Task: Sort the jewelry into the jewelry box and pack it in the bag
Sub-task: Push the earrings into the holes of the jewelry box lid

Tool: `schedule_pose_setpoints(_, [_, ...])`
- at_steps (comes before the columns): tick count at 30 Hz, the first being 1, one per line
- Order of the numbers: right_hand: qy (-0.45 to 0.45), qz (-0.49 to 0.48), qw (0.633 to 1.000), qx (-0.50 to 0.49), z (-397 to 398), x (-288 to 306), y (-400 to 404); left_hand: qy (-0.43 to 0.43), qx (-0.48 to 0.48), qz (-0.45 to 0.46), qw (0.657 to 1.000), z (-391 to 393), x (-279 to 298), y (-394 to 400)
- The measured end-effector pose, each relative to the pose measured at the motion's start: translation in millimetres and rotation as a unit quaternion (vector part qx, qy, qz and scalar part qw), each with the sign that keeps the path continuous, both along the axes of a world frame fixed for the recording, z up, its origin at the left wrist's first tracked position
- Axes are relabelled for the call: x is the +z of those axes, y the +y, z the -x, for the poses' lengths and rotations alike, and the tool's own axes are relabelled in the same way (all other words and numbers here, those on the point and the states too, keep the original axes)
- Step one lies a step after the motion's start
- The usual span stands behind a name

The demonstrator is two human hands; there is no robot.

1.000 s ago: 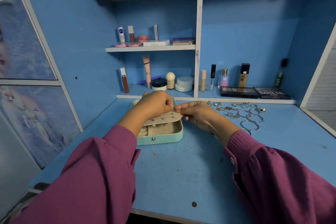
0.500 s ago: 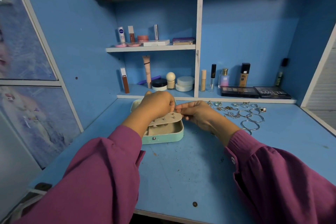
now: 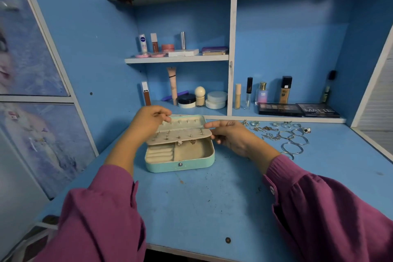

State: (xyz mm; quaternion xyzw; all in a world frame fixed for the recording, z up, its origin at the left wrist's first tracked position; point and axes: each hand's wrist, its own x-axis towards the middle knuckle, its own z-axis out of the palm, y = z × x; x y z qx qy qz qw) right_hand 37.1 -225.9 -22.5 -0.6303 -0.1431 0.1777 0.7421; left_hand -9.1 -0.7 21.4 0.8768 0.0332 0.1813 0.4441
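The mint jewelry box (image 3: 180, 162) is sitting open on the blue desk (image 3: 212, 198). The left hand (image 3: 148, 119) and right hand (image 3: 229, 136) are pinching its beige earring flap (image 3: 180, 137) at either end, while loose jewelry (image 3: 282, 136) is lying just right.

Blue desk top (image 3: 212, 202), surface scuffed and speckled with dark marks, one round hole near the front edge. Resting on it: a mint jewelry box (image 3: 180, 165), lid raised, left of centre toward the back; to its right, well apart, a loose spread of silver bangles (image 3: 294, 144), rings (image 3: 276, 124) and chains (image 3: 269, 136) near the rear shelf.
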Motion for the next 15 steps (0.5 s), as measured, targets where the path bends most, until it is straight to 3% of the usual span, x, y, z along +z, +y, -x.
schedule_pose_setpoints(5, [-0.006,-0.006,1.000,-0.003,1,-1,-1,-0.029,0.077,0.116,0.990,8,-24,21])
schedule_pose_setpoints(15, [-0.103,0.041,0.993,-0.049,4,0,0,0.016,0.026,0.154,0.988,17,-40,32])
